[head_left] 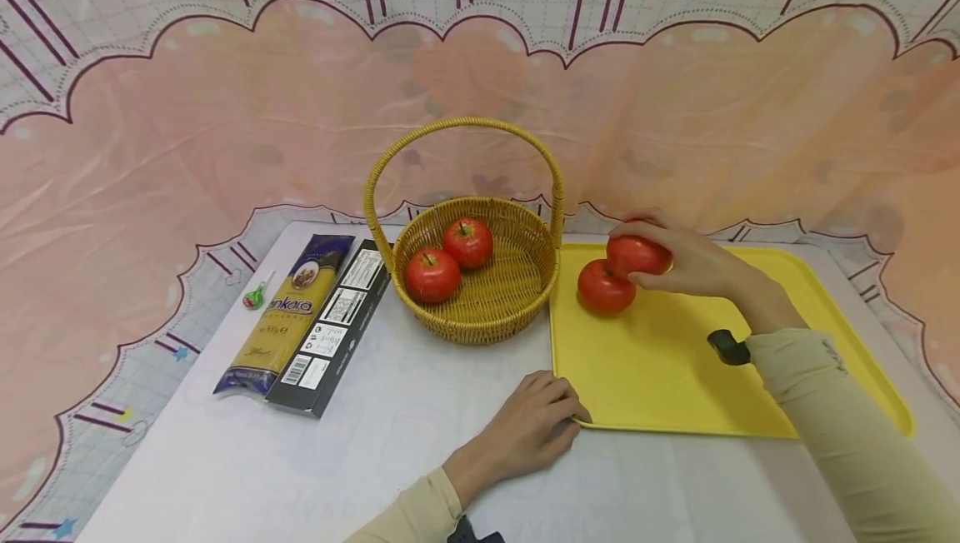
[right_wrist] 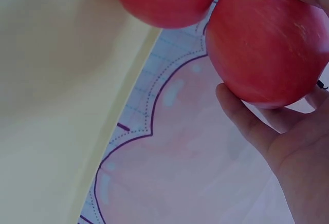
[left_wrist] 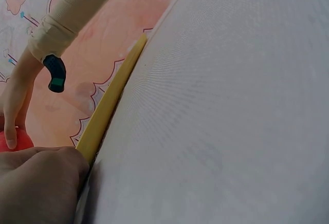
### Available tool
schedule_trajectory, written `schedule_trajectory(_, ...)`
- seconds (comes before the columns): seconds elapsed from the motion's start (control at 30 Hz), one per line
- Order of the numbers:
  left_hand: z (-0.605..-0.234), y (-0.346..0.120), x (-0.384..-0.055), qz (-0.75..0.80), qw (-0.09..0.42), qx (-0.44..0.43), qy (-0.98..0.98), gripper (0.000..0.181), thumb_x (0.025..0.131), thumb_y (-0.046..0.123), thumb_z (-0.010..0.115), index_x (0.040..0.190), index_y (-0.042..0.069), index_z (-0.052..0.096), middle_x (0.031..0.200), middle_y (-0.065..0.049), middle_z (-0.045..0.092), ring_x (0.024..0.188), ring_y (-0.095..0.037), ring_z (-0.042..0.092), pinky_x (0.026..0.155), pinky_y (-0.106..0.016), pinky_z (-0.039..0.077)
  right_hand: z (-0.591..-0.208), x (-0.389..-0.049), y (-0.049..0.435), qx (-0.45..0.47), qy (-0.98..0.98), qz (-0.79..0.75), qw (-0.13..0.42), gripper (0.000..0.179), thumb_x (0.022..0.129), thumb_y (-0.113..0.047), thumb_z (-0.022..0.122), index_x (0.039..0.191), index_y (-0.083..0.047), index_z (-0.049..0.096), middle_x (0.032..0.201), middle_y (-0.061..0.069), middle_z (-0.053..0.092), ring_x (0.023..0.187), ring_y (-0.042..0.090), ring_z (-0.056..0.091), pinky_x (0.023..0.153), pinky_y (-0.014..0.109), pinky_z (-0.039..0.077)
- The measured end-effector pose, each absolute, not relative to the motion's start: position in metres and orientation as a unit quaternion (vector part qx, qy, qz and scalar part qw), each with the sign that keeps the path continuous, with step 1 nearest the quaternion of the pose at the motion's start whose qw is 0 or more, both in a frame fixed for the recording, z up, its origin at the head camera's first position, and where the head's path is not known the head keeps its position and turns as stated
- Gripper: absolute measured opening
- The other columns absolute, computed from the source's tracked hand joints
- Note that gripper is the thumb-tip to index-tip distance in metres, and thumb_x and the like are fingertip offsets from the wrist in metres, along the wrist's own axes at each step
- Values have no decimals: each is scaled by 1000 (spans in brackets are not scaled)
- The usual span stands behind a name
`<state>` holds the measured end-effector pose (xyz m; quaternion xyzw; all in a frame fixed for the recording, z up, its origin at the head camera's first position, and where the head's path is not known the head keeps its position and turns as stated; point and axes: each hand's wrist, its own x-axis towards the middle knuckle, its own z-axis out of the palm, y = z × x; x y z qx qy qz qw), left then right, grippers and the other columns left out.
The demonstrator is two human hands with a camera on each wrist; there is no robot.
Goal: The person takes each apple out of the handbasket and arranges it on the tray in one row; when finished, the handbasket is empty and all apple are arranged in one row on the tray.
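While right wrist view shows two apples (right_wrist: 270, 44), left shows one.

Now to the left, where a black box (head_left: 333, 331) is seen laid at a slant, its top marked with white panels, a barcode printed towards the near end. Just left of it, a packet (head_left: 273, 326) in yellow and dark blue is laid at the same slant. Further left, a green lollipop (head_left: 253, 299) is spotted! All three are carried by the white table (head_left: 360, 451), backed on the far side by a pink curtain (head_left: 225, 127) patterned with stars.
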<state>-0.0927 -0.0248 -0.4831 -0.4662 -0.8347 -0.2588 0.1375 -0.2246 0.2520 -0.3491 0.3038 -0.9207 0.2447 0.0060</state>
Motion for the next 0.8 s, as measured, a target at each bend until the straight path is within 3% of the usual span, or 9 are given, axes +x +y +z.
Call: schedule_trajectory(0.8,-483,-24,-93,-260,132,-464,-837,15,91,19,58,100,27,66,92,14,53,93,-5,46,103,-30,36,-359,-219,278,289,-930,227,24,53,75,-20,79,123,-20,57,138,8,41,112,34,51,88,58,47)
